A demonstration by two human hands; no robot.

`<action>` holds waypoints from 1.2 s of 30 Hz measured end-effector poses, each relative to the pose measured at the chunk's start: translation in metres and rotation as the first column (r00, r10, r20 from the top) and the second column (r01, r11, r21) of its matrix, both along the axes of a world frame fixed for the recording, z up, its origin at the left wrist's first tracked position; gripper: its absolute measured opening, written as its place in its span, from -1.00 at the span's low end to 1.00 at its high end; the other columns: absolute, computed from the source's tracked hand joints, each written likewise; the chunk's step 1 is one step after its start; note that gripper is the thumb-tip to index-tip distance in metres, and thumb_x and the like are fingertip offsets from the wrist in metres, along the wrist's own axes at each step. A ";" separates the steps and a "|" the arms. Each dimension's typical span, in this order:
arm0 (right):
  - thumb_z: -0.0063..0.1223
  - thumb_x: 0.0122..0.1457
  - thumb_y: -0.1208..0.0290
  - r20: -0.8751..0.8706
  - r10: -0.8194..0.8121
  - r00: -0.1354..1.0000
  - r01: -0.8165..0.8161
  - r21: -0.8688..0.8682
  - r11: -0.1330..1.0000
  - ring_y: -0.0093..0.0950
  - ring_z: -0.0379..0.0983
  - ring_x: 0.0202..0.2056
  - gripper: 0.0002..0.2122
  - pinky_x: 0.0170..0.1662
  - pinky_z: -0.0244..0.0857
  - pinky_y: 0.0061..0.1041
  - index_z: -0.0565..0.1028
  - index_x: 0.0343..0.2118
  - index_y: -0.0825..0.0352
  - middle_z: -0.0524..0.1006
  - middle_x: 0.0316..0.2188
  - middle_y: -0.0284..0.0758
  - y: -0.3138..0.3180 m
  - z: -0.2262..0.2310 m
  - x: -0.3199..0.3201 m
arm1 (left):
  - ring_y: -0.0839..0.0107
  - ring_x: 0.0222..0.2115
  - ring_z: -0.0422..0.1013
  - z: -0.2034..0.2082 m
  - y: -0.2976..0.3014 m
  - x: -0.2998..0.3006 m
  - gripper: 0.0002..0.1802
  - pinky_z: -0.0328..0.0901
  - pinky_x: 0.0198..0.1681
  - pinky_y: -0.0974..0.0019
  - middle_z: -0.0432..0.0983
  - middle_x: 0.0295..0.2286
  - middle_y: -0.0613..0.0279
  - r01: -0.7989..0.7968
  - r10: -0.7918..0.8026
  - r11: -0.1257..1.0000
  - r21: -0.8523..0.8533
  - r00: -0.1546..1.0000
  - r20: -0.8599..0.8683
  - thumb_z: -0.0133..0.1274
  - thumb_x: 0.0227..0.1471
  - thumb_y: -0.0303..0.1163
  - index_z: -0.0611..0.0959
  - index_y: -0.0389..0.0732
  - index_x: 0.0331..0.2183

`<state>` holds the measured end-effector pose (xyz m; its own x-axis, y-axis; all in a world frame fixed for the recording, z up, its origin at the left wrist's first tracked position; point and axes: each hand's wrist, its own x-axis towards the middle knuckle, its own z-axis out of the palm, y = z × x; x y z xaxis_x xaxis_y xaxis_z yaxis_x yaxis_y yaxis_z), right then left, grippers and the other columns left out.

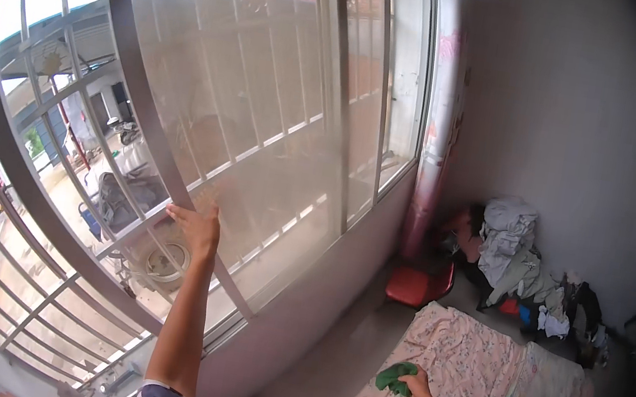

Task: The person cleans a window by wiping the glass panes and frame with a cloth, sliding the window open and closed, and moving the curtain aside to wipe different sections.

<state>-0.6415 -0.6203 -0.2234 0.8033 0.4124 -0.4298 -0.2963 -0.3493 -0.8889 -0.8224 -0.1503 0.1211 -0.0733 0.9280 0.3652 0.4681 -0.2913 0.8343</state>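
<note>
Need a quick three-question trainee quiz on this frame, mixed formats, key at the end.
1. What does the left hand touch?
2. What does the right hand hold?
A) a red seat
B) a green cloth
C) a pillow
3. True or false: the heaped clothes lie on the floral bedding.

Key:
1. The upright of the window frame.
2. B.
3. False; they lie beyond the bedding, between it and the plain wall.
</note>
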 end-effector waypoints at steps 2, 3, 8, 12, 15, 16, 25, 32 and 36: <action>0.13 -0.33 0.65 -0.012 -0.113 0.994 0.114 0.063 0.991 -0.40 0.45 -0.33 -0.62 -0.24 0.33 -0.47 0.47 -0.29 0.35 0.51 -0.40 -0.24 -0.018 -0.003 0.013 | 0.08 0.21 -0.46 0.000 0.006 0.034 0.19 -0.41 0.23 0.25 -0.45 0.16 -0.20 -0.009 0.008 1.000 -0.020 0.999 -0.047 0.12 -0.16 -0.05 -0.33 -0.49 0.10; 0.13 -0.33 0.65 -0.019 -0.127 0.992 0.128 0.064 0.990 -0.40 0.45 -0.33 -0.62 -0.24 0.33 -0.47 0.47 -0.29 0.35 0.51 -0.40 -0.24 -0.021 -0.001 0.019 | 0.09 0.21 -0.47 0.001 0.009 0.047 0.20 -0.41 0.23 0.25 -0.47 0.16 -0.19 -0.042 0.039 0.999 -0.029 0.996 -0.085 0.12 -0.17 -0.05 -0.33 -0.49 0.10; 0.10 -0.31 0.67 -0.071 -0.254 0.964 0.260 0.086 0.962 -0.40 0.43 -0.35 -0.63 -0.29 0.34 -0.47 0.45 -0.31 0.34 0.49 -0.42 -0.26 -0.046 0.004 0.038 | 0.14 0.22 -0.44 0.001 0.025 0.135 0.20 -0.43 0.23 0.32 -0.46 0.17 -0.18 0.140 -0.149 0.984 -0.112 0.986 -0.077 0.15 -0.20 -0.11 -0.32 -0.50 0.11; 0.01 -0.20 0.72 -0.174 -0.232 0.957 0.248 0.076 0.966 -0.30 0.41 -0.30 -0.64 -0.24 0.30 -0.40 0.39 -0.23 0.39 0.46 -0.32 -0.21 -0.063 0.001 0.050 | 0.13 0.21 -0.31 -0.002 0.058 0.177 0.15 -0.32 0.20 0.37 -0.29 0.16 -0.22 0.653 -0.647 0.752 -0.092 0.757 0.083 0.16 -0.18 -0.17 -0.27 -0.47 0.12; 0.01 -0.19 0.73 -0.172 -0.215 0.961 0.226 0.050 0.973 -0.29 0.41 -0.31 -0.63 -0.24 0.30 -0.38 0.39 -0.21 0.39 0.45 -0.30 -0.21 -0.069 0.002 0.058 | 0.09 0.17 -0.10 0.004 0.039 0.186 -0.07 -0.17 0.19 0.32 -0.09 0.13 -0.22 0.594 -0.554 0.804 -0.021 0.736 -0.389 0.13 -0.14 -0.20 0.02 -0.40 0.12; 0.00 -0.18 0.73 -0.204 -0.266 0.942 0.285 0.069 0.956 -0.28 0.41 -0.31 -0.63 -0.25 0.30 -0.39 0.38 -0.20 0.39 0.44 -0.30 -0.21 -0.068 0.004 0.058 | 0.04 0.16 -0.09 -0.002 0.027 0.180 -0.10 -0.15 0.19 0.28 -0.04 0.11 -0.21 0.619 -0.548 0.784 0.049 0.727 -0.414 0.12 -0.15 -0.21 0.06 -0.36 0.12; -0.01 -0.16 0.72 -0.310 -0.187 0.932 0.256 0.201 0.946 -0.26 0.43 -0.29 -0.64 -0.29 0.37 -0.37 0.38 -0.20 0.45 0.44 -0.26 -0.20 -0.028 0.007 0.069 | 0.13 0.16 -0.08 0.069 -0.024 -0.100 -0.34 -0.13 0.15 -0.06 -0.04 0.15 0.10 0.239 0.537 0.610 0.755 0.577 -0.616 0.17 -0.19 -0.29 0.37 0.03 0.02; 0.01 -0.12 0.69 -0.253 -0.004 0.967 0.067 0.239 0.969 -0.28 0.42 -0.26 -0.66 -0.25 0.37 -0.40 0.37 -0.18 0.46 0.43 -0.24 -0.21 0.021 0.036 0.023 | 0.20 0.21 -0.28 0.138 -0.033 -0.271 -0.26 -0.17 0.19 -0.10 -0.25 0.20 0.29 0.099 0.762 0.461 0.882 0.466 -0.450 0.09 -0.11 -0.36 0.19 0.10 0.12; 0.03 -0.13 0.68 -0.197 0.156 0.968 -0.097 0.278 0.956 -0.32 0.44 -0.30 -0.67 -0.28 0.39 -0.41 0.39 -0.20 0.43 0.45 -0.27 -0.24 0.067 0.063 -0.039 | 0.19 0.21 -0.33 0.133 -0.026 -0.295 -0.30 -0.26 0.21 -0.05 -0.37 0.21 0.37 0.117 0.659 0.612 0.782 0.471 -0.586 -0.04 0.00 -0.26 0.08 0.17 0.16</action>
<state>-0.6808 -0.5529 -0.1603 0.6380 0.6268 -0.4473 -0.4586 -0.1574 -0.8746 -1.1175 -0.1767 0.2538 0.3934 0.3599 0.8460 0.9158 -0.2339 -0.3263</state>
